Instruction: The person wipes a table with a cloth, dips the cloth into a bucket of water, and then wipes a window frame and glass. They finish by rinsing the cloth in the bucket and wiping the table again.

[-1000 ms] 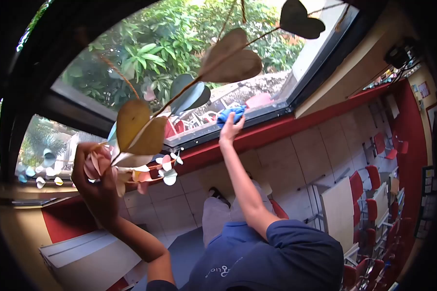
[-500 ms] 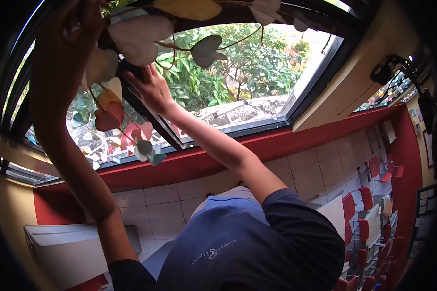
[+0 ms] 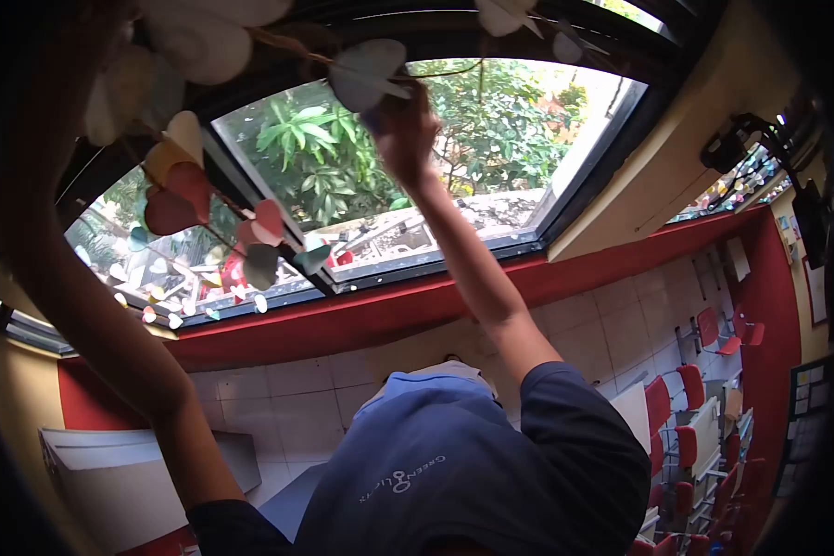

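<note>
1. The right hand (image 3: 403, 130) is raised against the window (image 3: 491, 157), fingers curled near a pale paper heart (image 3: 369, 72); whether it grips anything cannot be told.
2. The left hand is hidden at the top edge, above the window, among the heart garland (image 3: 190, 181).
3. A tug could tear the hearts or snap their twig.

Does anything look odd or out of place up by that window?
Nothing looks broken or spilled. The strings of coloured paper hearts hang bunched and tangled across the dark-framed window, pushed aside near the raised left arm. The right hand reaches up against the glass among them; what it holds cannot be told.
</note>
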